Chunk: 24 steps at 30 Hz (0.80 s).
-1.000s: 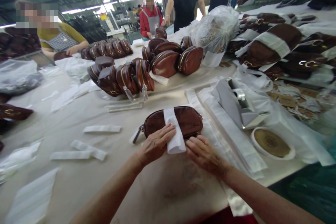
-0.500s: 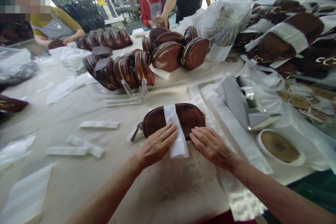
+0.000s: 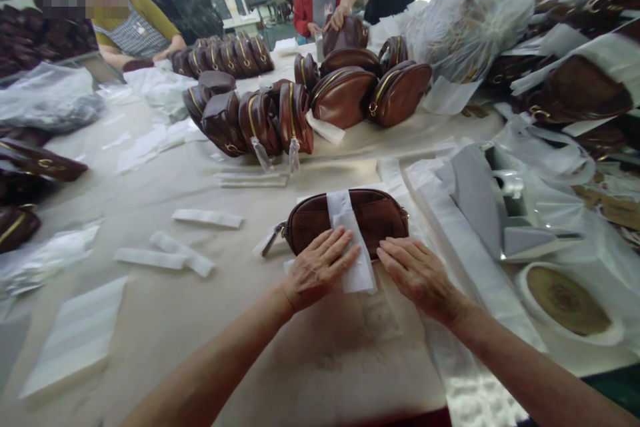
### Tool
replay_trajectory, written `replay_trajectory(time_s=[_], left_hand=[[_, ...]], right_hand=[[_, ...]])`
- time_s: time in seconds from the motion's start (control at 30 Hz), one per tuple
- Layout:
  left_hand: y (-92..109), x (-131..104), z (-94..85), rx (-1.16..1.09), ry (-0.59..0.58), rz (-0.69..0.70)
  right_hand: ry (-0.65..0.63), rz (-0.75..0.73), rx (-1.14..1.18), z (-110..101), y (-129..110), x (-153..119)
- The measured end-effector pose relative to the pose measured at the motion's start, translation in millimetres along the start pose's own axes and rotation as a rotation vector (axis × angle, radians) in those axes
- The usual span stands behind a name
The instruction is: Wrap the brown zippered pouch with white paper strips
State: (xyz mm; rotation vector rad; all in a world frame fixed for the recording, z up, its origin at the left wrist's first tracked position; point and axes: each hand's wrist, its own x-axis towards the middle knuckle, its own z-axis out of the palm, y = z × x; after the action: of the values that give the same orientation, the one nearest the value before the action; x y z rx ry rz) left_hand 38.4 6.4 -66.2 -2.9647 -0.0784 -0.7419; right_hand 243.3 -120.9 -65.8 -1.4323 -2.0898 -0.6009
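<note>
A small dark brown leather pouch (image 3: 383, 220) lies flat on the cloth-covered table in front of me. Around its middle runs a white paper strip (image 3: 341, 208), its loose end hanging over the near edge. My left hand (image 3: 320, 265) rests on the strip and the pouch's near side, fingers stretched out. At the near right edge of the pouch lies my right hand (image 3: 419, 275), its fingers straight and touching the leather. A zipper pull (image 3: 271, 240) in clear wrap sticks out at the pouch's left end.
Several finished brown bags (image 3: 345, 99) stand in rows beyond. Loose white strips (image 3: 207, 218) lie to the left. A grey tape dispenser (image 3: 483, 200) and a tape roll (image 3: 570, 300) sit at right, near a stuffed plastic bag (image 3: 470, 27). Co-workers stand across the table.
The view has swung left, so everything sits farther right. My hands stay nearly still on the pouch. A co-worker's hand at the back still rests on a bag.
</note>
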Motion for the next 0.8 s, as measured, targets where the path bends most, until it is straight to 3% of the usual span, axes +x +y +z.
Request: replay_trajectory(time_s=[0.13, 0.33, 0.5, 0.8], left_hand=[[4, 0, 1.8, 0.001, 0.029, -0.026], [7, 0, 4.1, -0.034, 0.083, -0.066], [8, 2, 3.4, -0.137, 0.161, -0.145], [6, 0, 4.7, -0.218, 0.247, -0.158]], right_hand=[[-0.032, 0.088, 0.08, -6, -12, 5], [-0.031, -0.093, 0.184, 2, -19, 15], [0.058, -0.082, 0.237, 10, -11, 17], [0.024, -0.141, 0.194, 4, -8, 14]])
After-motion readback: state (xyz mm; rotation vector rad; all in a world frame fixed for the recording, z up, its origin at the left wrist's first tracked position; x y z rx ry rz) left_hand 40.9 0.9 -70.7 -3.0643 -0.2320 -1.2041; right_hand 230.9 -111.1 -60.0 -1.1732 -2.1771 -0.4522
